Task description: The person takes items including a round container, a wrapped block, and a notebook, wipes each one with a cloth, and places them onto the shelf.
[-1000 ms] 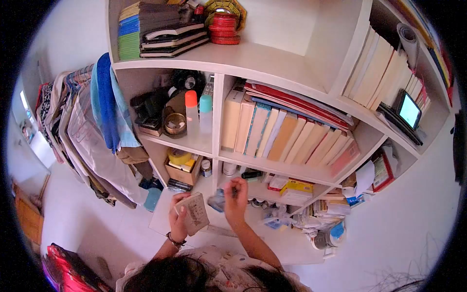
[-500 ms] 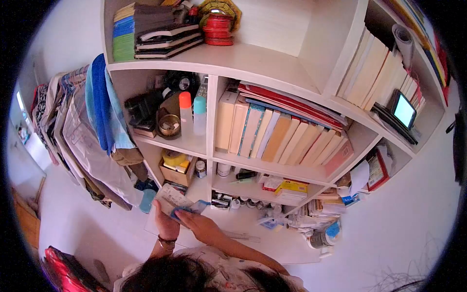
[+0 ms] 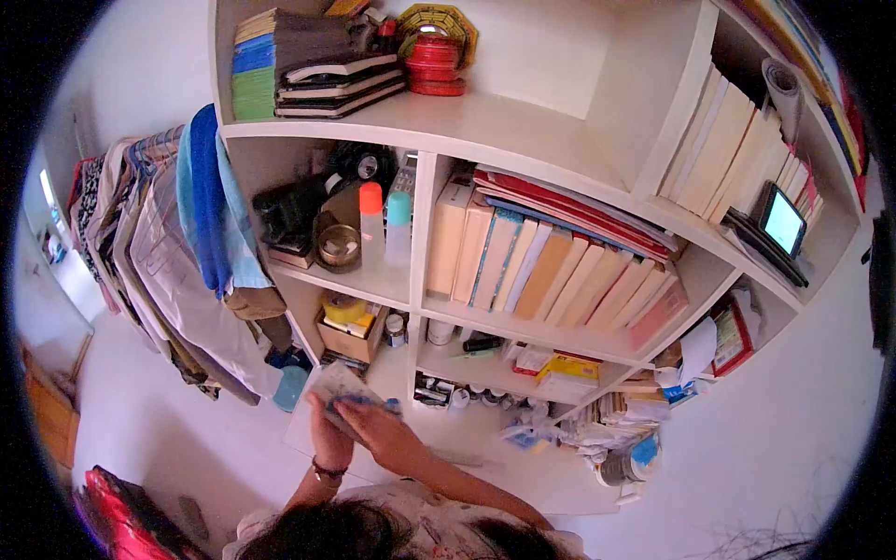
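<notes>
A small pale book (image 3: 338,381) is held in my left hand (image 3: 329,437), tilted in front of the lower shelves. A dark bracelet circles that wrist. My right hand (image 3: 378,431) presses on the book's face with a blue cloth (image 3: 392,405) under its fingers; most of the cloth is hidden. Both hands are close together, and the fingers are slightly blurred. Just behind them is a small cardboard box (image 3: 350,341) with a yellow roll of tape (image 3: 343,306) in it, on the lower left shelf.
A white shelf unit (image 3: 523,140) fills the view, with a row of books (image 3: 551,275), spray bottles (image 3: 371,224), a brass bowl (image 3: 337,245) and a lit phone (image 3: 782,220). Clothes hang on a rack (image 3: 163,252) at left. A red item (image 3: 126,513) lies low left.
My right hand has slid a little over the book, and less of the blue cloth shows. The view has shifted slightly, so the shelves appear further right and lower.
</notes>
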The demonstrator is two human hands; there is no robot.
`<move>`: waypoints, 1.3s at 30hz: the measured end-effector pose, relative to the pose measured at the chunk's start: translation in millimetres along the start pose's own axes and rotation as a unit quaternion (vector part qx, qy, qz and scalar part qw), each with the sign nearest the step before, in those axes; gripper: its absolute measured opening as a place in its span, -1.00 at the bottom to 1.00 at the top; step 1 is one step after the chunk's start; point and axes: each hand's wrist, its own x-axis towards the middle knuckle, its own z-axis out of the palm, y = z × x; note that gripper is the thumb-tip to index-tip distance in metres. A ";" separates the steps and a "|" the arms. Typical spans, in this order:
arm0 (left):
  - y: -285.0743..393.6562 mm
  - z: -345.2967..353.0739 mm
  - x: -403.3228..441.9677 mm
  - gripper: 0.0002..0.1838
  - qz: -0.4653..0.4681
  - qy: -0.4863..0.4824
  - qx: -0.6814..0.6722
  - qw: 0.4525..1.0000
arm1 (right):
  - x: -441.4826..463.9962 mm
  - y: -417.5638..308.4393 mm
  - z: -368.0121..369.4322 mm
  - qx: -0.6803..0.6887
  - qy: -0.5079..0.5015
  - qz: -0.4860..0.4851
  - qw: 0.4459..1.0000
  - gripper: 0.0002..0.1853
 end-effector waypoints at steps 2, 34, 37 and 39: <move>-8.9 21.0 -8.8 -0.33 -0.022 -0.016 -0.011 1.000 | 17.4 -20.1 -25.0 -0.020 0.070 0.010 0.997 -0.50; -20.1 2.0 -4.7 -0.22 -0.105 0.036 -0.029 0.993 | 5.5 -11.5 -20.2 -0.053 0.018 0.012 0.998 -0.38; 1.0 1.5 4.4 -0.23 -0.040 0.008 -0.034 0.999 | -6.4 -6.8 -10.6 -0.036 -0.050 -0.037 0.997 -0.40; 5.5 1.6 5.7 -0.22 -0.006 0.057 -0.053 0.997 | -11.0 -1.3 -3.4 -0.009 -0.056 -0.040 0.998 -0.43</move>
